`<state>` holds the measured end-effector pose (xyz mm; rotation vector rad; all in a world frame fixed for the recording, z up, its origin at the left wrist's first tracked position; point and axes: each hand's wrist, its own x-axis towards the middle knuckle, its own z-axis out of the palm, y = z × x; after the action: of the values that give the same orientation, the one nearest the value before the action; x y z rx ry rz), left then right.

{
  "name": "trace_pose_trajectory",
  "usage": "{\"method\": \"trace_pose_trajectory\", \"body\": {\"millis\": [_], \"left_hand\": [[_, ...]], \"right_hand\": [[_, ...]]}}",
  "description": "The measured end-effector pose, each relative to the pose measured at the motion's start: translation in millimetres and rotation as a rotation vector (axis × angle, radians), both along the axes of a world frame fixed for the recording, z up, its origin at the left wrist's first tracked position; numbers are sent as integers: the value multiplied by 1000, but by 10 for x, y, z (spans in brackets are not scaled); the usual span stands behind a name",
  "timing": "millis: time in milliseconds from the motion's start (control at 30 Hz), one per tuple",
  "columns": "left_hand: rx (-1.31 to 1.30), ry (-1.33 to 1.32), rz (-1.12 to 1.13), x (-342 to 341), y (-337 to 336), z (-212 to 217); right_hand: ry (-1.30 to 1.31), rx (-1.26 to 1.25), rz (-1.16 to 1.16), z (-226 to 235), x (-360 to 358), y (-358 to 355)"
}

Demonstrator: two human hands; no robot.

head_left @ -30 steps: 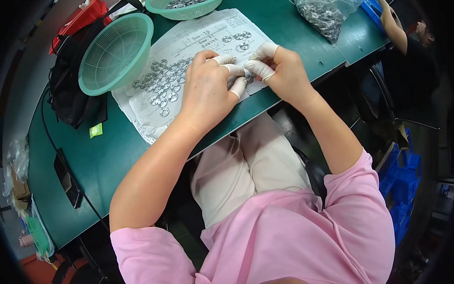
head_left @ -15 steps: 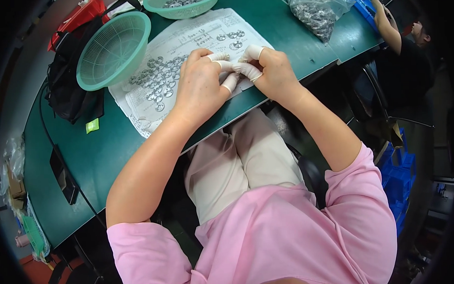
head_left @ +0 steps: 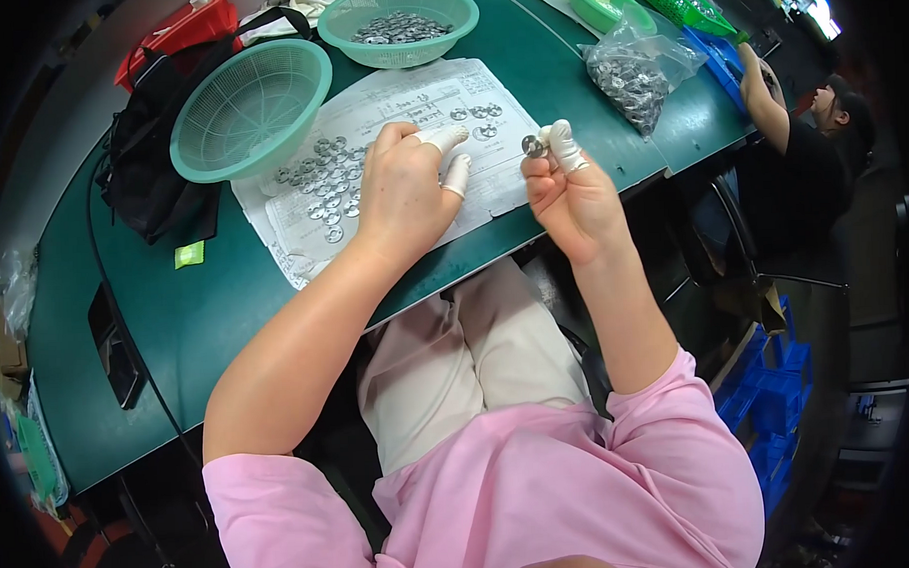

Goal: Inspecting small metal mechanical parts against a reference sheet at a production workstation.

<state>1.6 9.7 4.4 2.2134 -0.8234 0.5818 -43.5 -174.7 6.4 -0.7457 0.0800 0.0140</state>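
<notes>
Between the thumb and a fingertip of my right hand (head_left: 582, 204) a small round metal disc (head_left: 534, 146) is held up, above the right side of the printed paper sheet (head_left: 496, 172). My left hand (head_left: 406, 194) is over the middle of the sheet, its thumb and forefinger apart with nothing visible between them. White finger cots cover thumb and finger tips on both hands. Left of that hand, several shiny discs with holes (head_left: 323, 188) lie in a loose cluster on the paper. A smaller group of discs (head_left: 479, 113) rests at the sheet's far right.
An unfilled green mesh basket (head_left: 220, 172) stands left of the paper. Behind it, another green basket (head_left: 411, 53) holds metal parts. A clear bag of metal parts (head_left: 633, 82) lies at the right. A black bag (head_left: 135, 165) and a phone (head_left: 116, 346) are leftward. A person (head_left: 795, 157) works far right.
My hands were together over the paper's near edge and have parted. The right hand has moved right and turned up, showing the disc. The left thumb and forefinger have spread.
</notes>
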Motion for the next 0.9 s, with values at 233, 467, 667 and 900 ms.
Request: {"method": "trace_pose_trajectory", "body": {"millis": [233,467,667,900], "left_hand": [[-18,-48,-4,28,-52,-32],[-25,-66,-7,37,-58,-54],[-20,-65,-8,39,-49,-67],[-12,-55,-14,33,-52,-55]], "right_hand": [[174,588,96,8,-85,97],[173,660,82,60,-121,124],[177,654,54,59,-128,150],[180,630,44,75,-131,158]]}}
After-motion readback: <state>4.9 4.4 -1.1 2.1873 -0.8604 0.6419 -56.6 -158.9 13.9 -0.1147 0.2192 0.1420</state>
